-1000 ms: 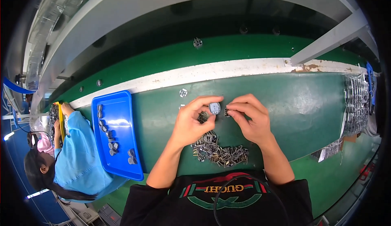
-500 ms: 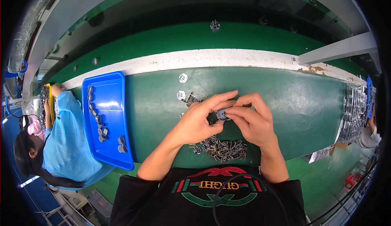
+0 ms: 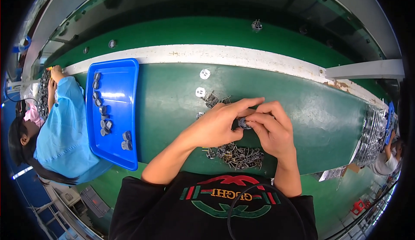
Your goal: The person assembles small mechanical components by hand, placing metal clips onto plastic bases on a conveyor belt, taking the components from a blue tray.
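Observation:
A small round dark-grey plastic part (image 3: 244,123) is held between my two hands above the green table. My right hand (image 3: 273,129) is closed, its thumb and fingertips pinching the part's right side. From the left, my left hand (image 3: 214,123) curls its thumb and fingers about the same part; its fingertips are partly hidden. Just below the hands lies a heap of small dark parts with metal pins (image 3: 244,157). A smaller cluster of pinned metal pieces (image 3: 212,99) rests beyond my left hand, beside a white round disc (image 3: 200,92) and another white disc (image 3: 205,74).
To the left stands a blue tray (image 3: 116,151) with several round grey parts. A white rail (image 3: 181,54) edges the table's far side; a green belt (image 3: 207,34) beyond carries scattered parts. Silvery packs (image 3: 369,132) lie far right. A co-worker's blue sleeve (image 3: 69,127) is beyond the tray.
The grey part has turned in my fingers, its slotted face giving way to a ribbed side. My view has shifted slightly; a part on the belt appears farther right.

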Tool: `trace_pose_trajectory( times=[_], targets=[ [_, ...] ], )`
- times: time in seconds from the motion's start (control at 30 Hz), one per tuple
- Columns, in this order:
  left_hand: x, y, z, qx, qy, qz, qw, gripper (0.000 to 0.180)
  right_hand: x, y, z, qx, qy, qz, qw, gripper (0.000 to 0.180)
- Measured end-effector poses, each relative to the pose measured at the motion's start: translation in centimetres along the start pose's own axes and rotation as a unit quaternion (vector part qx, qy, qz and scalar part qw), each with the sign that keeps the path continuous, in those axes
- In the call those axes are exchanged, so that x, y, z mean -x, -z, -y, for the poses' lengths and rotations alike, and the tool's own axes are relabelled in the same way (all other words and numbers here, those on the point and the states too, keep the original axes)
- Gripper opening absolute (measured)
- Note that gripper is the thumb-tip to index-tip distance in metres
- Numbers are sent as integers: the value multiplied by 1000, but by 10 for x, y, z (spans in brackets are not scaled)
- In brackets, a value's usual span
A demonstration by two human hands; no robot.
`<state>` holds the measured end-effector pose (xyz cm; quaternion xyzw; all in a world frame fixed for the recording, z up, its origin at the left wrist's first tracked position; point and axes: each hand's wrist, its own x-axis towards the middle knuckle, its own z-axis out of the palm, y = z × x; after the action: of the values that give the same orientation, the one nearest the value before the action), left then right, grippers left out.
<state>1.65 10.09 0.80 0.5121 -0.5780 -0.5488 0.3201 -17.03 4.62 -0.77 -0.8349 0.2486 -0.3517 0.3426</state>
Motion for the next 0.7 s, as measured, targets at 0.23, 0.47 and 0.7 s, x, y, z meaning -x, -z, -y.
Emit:
trace_pose_trajectory(
  times=[0.23,0.47,0.7],
  targets=[
    [1,-7,12,10,-41,-24,999,85,1,-5,1,30,17,-11,999,20],
    [0,-8,21,101,-75,-45,991,81,3,-12,0,33,-7,-61,998,21],
    [-3,0,11,302,27,-147,942,34,1,-18,-4,85,-13,-120,989,26]
  ],
)
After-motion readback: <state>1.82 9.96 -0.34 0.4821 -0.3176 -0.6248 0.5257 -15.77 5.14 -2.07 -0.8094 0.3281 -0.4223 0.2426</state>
